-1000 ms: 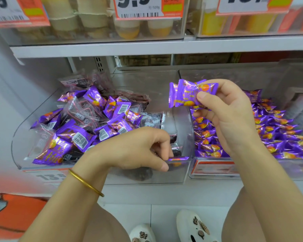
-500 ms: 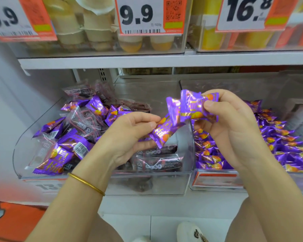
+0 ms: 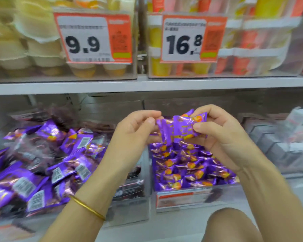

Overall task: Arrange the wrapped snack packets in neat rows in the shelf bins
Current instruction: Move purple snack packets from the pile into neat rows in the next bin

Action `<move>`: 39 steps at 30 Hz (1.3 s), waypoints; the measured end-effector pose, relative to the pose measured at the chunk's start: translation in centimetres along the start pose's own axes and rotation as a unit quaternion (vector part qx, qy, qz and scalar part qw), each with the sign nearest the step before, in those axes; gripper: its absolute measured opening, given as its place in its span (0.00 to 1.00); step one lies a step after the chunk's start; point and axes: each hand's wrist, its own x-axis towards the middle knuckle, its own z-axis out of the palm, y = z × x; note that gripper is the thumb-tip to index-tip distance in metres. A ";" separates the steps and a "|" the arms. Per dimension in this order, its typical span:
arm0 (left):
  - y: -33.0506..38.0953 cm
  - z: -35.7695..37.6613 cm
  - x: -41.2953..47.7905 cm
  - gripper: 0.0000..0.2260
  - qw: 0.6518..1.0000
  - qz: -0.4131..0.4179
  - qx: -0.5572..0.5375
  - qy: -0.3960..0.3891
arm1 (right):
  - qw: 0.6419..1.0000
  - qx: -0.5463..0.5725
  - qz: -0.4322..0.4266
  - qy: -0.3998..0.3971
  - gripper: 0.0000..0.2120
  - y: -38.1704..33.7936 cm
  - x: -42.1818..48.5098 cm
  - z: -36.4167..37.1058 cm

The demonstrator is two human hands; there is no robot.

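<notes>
While right hand (image 3: 222, 137) pinches purple packets (image 3: 180, 131) | left hand (image 3: 135, 131) fingers curled, seemingly gripping their end

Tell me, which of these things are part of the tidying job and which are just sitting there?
In the job: left hand, right hand, purple packets they pinch, jumbled left bin, neater right bin.
Just there: 9.9 price tag, 16.8 price tag, pale cups above, gold bangle.
</notes>
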 end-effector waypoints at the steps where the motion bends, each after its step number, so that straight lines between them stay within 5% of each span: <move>1: -0.2 0.6 0.7 0.11 0.998 0.031 0.056 0.000 | 0.999 -0.010 -0.001 0.036 0.11 -0.2 0.2 -1.6; 5: -1.2 2.5 3.4 0.13 0.961 0.096 0.260 0.003 | 0.977 -0.100 0.004 0.188 0.12 -0.1 1.5 -9.1; 9: -2.0 3.2 4.5 0.13 0.955 0.086 0.284 0.005 | 0.955 -0.155 0.053 0.248 0.11 1.7 4.1 -14.5; 18: -2.0 3.1 4.3 0.12 0.978 0.051 0.203 0.009 | 0.943 -0.244 0.120 0.191 0.08 5.2 8.0 -16.5; 21: -2.1 3.0 4.4 0.11 0.980 0.045 0.193 0.008 | 0.901 -0.380 0.109 0.178 0.08 5.9 8.0 -17.0; 28: -2.1 2.9 4.2 0.12 0.981 0.036 0.193 0.004 | 0.858 -0.501 0.066 0.097 0.27 7.0 7.8 -17.2; 33: -2.2 2.7 4.1 0.12 0.977 0.037 0.208 0.006 | 0.795 -0.602 0.061 0.030 0.25 6.2 7.2 -17.3; 39: -2.4 2.7 4.1 0.12 0.975 0.036 0.217 0.005 | 0.817 -0.573 0.068 0.020 0.25 6.0 7.1 -17.0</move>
